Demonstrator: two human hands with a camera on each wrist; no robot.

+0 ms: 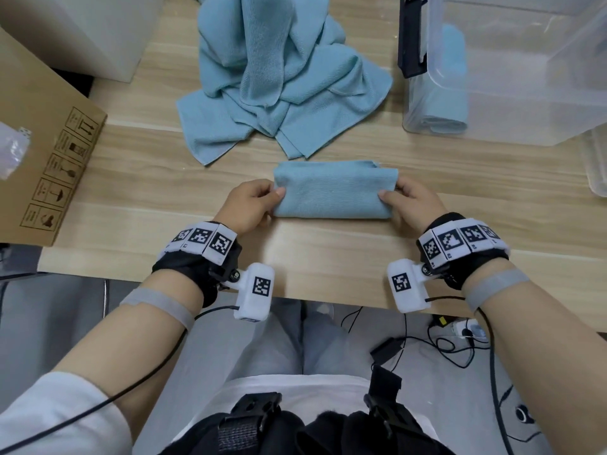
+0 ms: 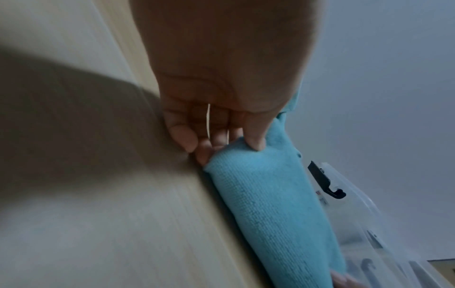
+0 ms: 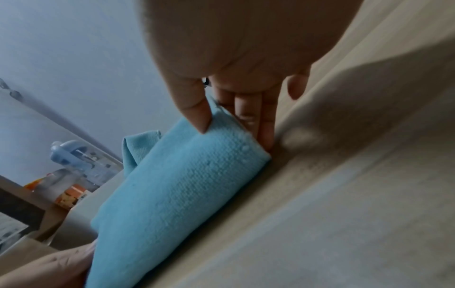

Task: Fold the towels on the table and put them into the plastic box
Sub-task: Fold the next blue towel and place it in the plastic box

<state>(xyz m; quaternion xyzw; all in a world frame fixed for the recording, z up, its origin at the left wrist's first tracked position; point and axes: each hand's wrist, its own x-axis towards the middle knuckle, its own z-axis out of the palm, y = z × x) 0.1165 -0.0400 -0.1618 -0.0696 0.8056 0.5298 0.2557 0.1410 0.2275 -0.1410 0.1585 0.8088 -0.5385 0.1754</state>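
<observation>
Left hand [image 1: 251, 201], right hand [image 1: 410, 200]: both pinching, thumbs on top.

A cardboard box [image 1: 36, 152] printed with handling symbols lies at my worktop's [image 1: 328, 257] left edge. Below the worktop, black cables [image 1: 437, 343] and a power strip [image 1: 466, 330] lie on the floor.

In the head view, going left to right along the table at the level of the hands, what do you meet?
Cardboard box → left hand pinching the towel's left end → folded towel → right hand pinching its right end.
</observation>
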